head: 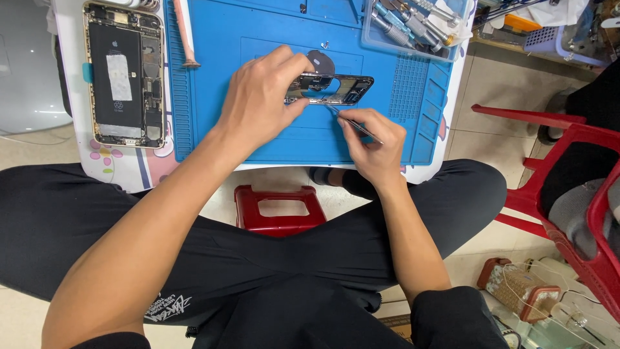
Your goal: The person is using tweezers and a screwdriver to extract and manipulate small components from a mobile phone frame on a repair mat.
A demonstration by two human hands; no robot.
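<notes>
Phone frame (pixel 336 89) lies on mat (pixel 271 136); opened phone (pixel 124 72) left of mat; tool tray (pixel 416 26) at mat's far right corner.

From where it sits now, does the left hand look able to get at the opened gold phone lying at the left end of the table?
Probably yes. The opened gold phone lies uncovered, nothing between, but the left hand is pinching the dark phone frame on the blue mat and would have to release it.
</notes>
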